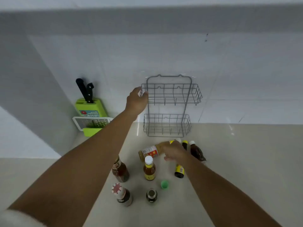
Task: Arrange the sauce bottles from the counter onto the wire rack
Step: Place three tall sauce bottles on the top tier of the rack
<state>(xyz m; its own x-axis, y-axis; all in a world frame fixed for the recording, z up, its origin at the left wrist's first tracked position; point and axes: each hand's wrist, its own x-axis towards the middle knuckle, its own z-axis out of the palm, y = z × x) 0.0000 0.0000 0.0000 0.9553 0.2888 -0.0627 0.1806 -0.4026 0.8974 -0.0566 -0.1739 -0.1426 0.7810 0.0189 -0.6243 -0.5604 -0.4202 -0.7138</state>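
Sauce bottle with the yellow cap [150, 151], tipped nearly horizontal above the counter [246, 161], its long axis running from base at lower left to cap at upper right; the right hand [176, 152] wraps its neck end, fingers closed around it, so the body juts leftward from the grip; the left hand [136, 102] rests on the left end of the upper basket [170, 95] of the wire rack [168, 105], fingers curled over the wire, apparently steadying it; both baskets, upper and lower basket [167, 125], hold nothing as yet. The rack lies straight ahead of and above the held bottle, and the right hand is the nearer to the lower basket; judged from this, the bottle must be turned upright, base down, before it clears the front rail. Remaining bottles stand close: white-capped bottle [149, 167] just below the held one; dark bottle [197, 152] and yellow-labelled bottle [179, 170] beside the right wrist; room is freest upward, toward the wall. Knife block [90, 107] stands well apart at left.
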